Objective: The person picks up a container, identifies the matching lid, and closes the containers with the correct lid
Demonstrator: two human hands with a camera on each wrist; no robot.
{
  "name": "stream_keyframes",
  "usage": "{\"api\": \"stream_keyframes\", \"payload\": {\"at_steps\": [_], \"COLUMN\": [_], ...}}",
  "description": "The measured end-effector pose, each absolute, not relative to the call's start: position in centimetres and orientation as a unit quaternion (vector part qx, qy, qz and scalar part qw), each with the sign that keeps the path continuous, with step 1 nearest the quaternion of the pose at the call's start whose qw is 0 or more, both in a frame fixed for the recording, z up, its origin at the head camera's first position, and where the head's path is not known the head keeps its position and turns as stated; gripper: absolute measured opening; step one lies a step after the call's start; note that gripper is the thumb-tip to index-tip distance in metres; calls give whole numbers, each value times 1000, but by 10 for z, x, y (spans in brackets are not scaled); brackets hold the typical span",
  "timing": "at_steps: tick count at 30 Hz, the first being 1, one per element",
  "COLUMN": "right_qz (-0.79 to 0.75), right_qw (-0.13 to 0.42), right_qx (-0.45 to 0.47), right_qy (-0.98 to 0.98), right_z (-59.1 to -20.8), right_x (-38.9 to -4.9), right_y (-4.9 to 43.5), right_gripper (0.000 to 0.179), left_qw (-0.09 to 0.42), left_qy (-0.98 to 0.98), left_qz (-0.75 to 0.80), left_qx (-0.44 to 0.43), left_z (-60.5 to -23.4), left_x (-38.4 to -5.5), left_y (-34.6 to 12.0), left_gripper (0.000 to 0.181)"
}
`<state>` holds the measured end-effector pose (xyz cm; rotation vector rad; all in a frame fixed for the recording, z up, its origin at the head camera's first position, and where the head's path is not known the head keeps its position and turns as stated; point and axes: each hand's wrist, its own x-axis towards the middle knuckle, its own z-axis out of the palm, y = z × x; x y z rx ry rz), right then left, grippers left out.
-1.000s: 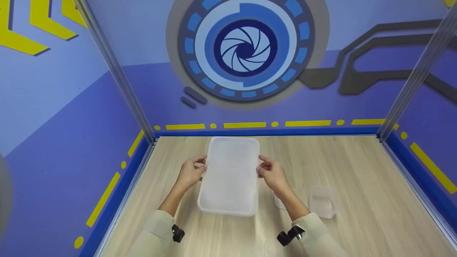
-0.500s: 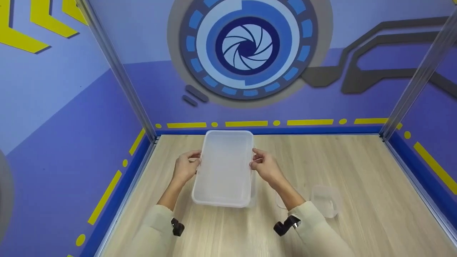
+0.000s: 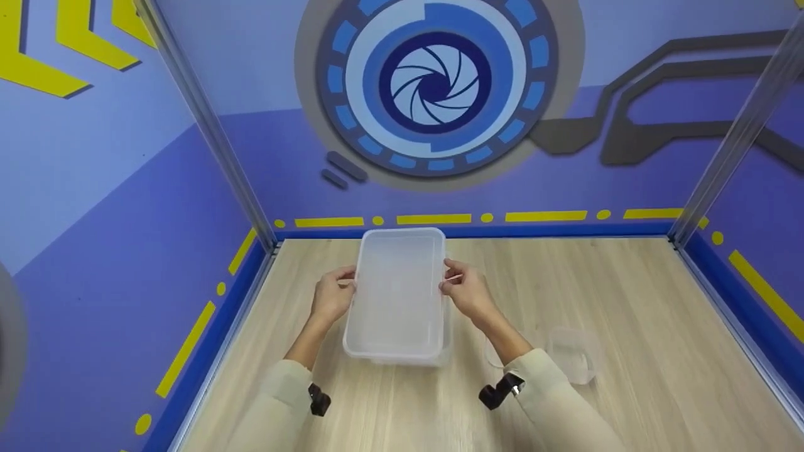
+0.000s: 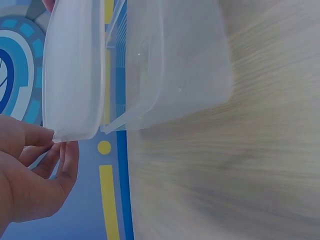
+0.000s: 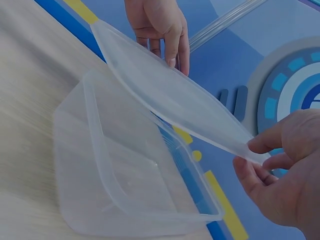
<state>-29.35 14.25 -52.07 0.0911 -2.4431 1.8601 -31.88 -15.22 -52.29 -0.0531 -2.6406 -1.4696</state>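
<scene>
Both hands hold a translucent white rectangular lid (image 3: pixel 396 289) by its long sides. My left hand (image 3: pixel 331 295) pinches the left edge between thumb and fingers, and my right hand (image 3: pixel 470 295) pinches the right edge. Beneath the lid a large clear plastic food container (image 5: pixel 75 165) stands uncovered on the table. In the right wrist view a gap shows between the lid and the container's rim, and nothing is seen inside it. From the head view the lid hides most of the container; only a strip shows at the right and near sides.
A small clear plastic container (image 3: pixel 573 367) stands on the wooden table (image 3: pixel 666 376) to the right. Left of it, a clear rounded piece (image 3: pixel 494 355) lies partly hidden behind the right forearm. Blue printed walls (image 3: pixel 251 176) enclose the table at the back and sides.
The lid has shifted a little left and away, with both hands still pinching it. A strip of the large container now shows past its right and near edges.
</scene>
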Motion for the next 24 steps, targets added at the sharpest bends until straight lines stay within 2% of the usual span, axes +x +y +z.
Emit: {"api": "stream_keyframes", "payload": {"at_steps": [9, 19, 24], "right_qz": [607, 586, 575], "right_qw": [68, 105, 112], "right_qx": [-2, -26, -31], "right_qy": [-792, -803, -809], "right_z": [-532, -544, -550], "right_x": [-299, -304, -306], "right_y": [142, 143, 146], "right_gripper": [46, 36, 30], "left_qw": [56, 104, 98], "left_qy": [-878, -884, -888], "left_qz": [-476, -456, -449], "left_qx": [-17, 10, 22], "left_z": [-540, -553, -553], "left_x": [-323, -331, -332], "left_y": [-141, -131, -127], "left_gripper": [46, 27, 24]}}
